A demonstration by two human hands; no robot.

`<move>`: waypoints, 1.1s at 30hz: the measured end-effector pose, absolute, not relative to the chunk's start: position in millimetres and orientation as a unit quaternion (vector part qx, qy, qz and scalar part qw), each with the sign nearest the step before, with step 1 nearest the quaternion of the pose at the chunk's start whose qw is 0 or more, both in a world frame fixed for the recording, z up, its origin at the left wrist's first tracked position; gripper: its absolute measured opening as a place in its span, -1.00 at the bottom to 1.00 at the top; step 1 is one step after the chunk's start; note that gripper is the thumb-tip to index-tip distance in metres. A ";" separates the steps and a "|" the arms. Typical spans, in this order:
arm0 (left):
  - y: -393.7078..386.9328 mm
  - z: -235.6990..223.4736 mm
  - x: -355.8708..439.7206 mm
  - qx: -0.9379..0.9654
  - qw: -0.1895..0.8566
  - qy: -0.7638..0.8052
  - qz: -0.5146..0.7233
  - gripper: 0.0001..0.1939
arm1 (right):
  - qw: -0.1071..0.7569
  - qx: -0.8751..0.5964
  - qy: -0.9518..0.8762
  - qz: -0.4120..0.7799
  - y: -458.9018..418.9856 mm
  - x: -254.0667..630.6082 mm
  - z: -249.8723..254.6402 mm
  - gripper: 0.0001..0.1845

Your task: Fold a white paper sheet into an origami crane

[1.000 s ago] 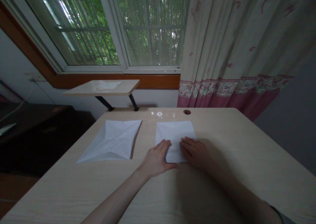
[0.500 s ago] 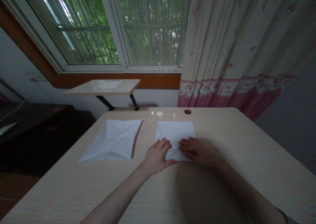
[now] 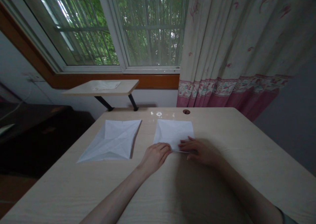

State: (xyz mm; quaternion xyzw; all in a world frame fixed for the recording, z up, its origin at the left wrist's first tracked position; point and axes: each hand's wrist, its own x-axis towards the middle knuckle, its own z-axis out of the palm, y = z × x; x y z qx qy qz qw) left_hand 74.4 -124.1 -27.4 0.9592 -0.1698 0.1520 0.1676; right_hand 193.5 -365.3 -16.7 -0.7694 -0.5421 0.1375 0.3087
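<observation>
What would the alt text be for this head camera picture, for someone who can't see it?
Both hands, left hand and right hand, press the near edge of a white paper sheet on a pale wooden desk. A second creased sheet lies to its left, below a window and curtain.

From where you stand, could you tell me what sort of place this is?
Probably a room in a home, used as a study corner: a pale wooden desk stands under a barred window with a flowered curtain. Both hands, left hand and right hand, rest on a white paper sheet.
</observation>
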 end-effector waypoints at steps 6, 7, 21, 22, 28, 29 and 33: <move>-121.9 -29.9 74.2 0.963 0.190 -0.115 0.152 -0.73 | 0.303 -0.800 -0.517 0.027 -369.3 195.6 -27.4 -0.74; -121.6 -29.8 74.2 0.963 0.194 -0.109 0.154 -0.73 | 0.302 -0.811 -0.500 0.007 -370.0 197.7 -32.4 -0.73; -119.7 -35.4 79.2 0.958 0.201 -0.097 0.180 -0.78 | 0.392 -0.856 -0.333 -0.047 -363.6 216.3 -40.0 -0.87; -119.5 -35.4 79.4 0.959 0.197 -0.096 0.180 -0.78 | 0.397 -0.859 -0.320 -0.055 -363.2 215.7 -40.0 -0.85; -118.8 -35.8 78.9 0.958 0.200 -0.088 0.186 -0.80 | 0.421 -0.850 -0.308 -0.072 -363.2 212.0 -44.1 -0.53; -118.8 -36.2 78.8 0.957 0.201 -0.087 0.189 -0.79 | 0.429 -0.843 -0.316 -0.074 -363.0 211.0 -44.8 -0.47; -118.8 -35.9 78.7 0.959 0.199 -0.087 0.184 -0.74 | 0.448 -0.822 -0.333 -0.112 -359.9 205.2 -47.4 -0.20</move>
